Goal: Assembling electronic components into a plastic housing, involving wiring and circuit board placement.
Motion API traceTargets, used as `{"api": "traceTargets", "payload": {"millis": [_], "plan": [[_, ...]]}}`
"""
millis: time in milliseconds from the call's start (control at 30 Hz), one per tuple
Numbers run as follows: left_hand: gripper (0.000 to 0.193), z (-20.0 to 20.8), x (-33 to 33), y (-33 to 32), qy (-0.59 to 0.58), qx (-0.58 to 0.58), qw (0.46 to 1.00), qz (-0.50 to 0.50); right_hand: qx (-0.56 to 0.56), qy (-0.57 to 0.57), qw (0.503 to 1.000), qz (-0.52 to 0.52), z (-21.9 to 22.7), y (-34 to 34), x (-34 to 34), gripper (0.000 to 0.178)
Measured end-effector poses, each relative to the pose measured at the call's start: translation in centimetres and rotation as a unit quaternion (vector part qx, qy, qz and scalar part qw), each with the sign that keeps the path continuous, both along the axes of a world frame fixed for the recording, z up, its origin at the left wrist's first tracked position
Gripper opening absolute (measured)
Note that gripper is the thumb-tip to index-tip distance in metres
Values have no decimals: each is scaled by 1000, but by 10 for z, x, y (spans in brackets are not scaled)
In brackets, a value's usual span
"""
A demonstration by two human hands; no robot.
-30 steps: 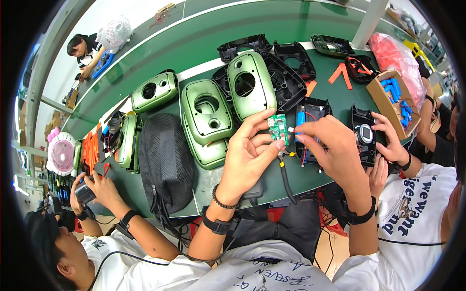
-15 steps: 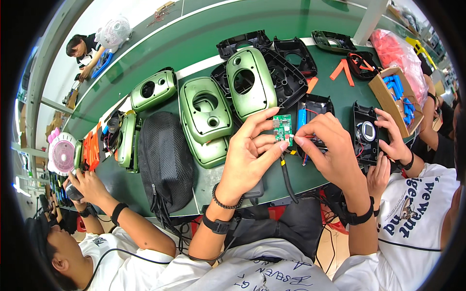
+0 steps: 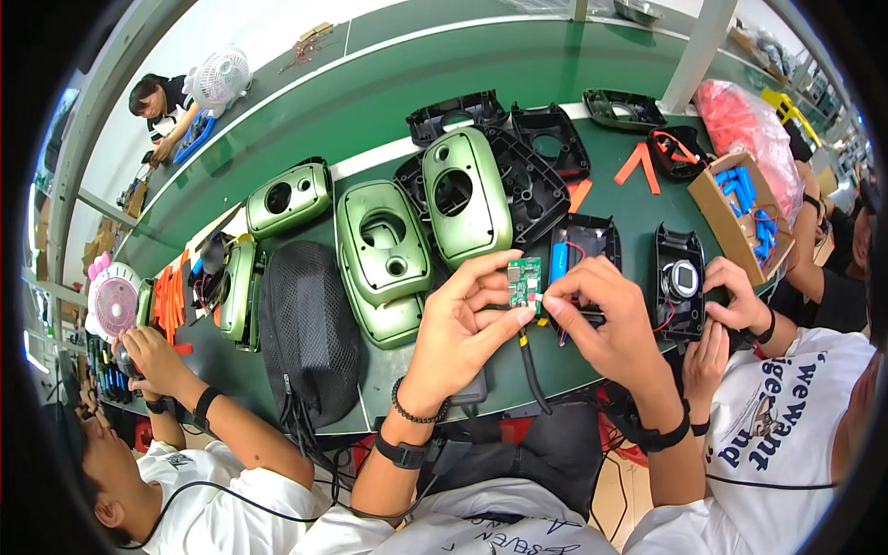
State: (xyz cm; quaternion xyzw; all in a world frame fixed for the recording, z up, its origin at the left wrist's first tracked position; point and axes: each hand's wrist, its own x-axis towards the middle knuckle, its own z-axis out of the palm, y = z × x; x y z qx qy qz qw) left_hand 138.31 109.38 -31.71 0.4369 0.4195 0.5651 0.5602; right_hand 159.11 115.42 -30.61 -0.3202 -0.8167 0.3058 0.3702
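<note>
My left hand (image 3: 467, 324) holds a small green circuit board (image 3: 524, 277) upright by its edges, between fingers and thumb. Close by its lower right corner, the thumb and forefinger of my right hand (image 3: 606, 310) are pinched together. Anything in that pinch is too small to make out. Below the board, a tool with a black and yellow handle (image 3: 530, 370) lies near the table's front edge. Partly hidden behind my right hand is an open black housing (image 3: 597, 236) with a blue battery cell (image 3: 558, 263) and thin wires.
Green speaker-like shells (image 3: 384, 264) and black housings (image 3: 527, 185) crowd the middle. A black mesh pouch (image 3: 310, 324) lies left. At right, a cardboard box (image 3: 708, 199) holds blue cells, and a co-worker's hands touch a black housing (image 3: 680, 310). Another co-worker (image 3: 166, 370) works at left.
The whole view has shifted slightly, so the table's things appear lower and further left. Both my hands stay at the circuit board in nearly the same pose.
</note>
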Motion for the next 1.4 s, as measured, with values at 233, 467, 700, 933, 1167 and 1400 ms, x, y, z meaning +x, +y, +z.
{"api": "traceTargets", "payload": {"millis": [233, 467, 700, 933, 1167, 1400], "plan": [[68, -1, 0, 0, 5, 18, 1000, 10, -17, 23, 999, -35, 1, -7, -6, 10], [67, -1, 3, 1, 9, 15, 1000, 17, 68, -19, 997, -8, 1, 0, 0, 12], [62, -3, 4, 0, 43, 37, 998, 17, 44, -47, 998, 25, 9, 2, 4, 14], [62, -4, 4, 1, 44, 35, 998, 10, -1, -28, 999, 33, 8, 2, 5, 12], [62, 0, 5, 0, 50, 25, 998, 13, -4, -34, 999, 42, 12, 4, 8, 12], [64, 0, 5, 0, 74, 15, 997, 4, 13, -51, 998, 43, 16, 3, 11, 13]]}}
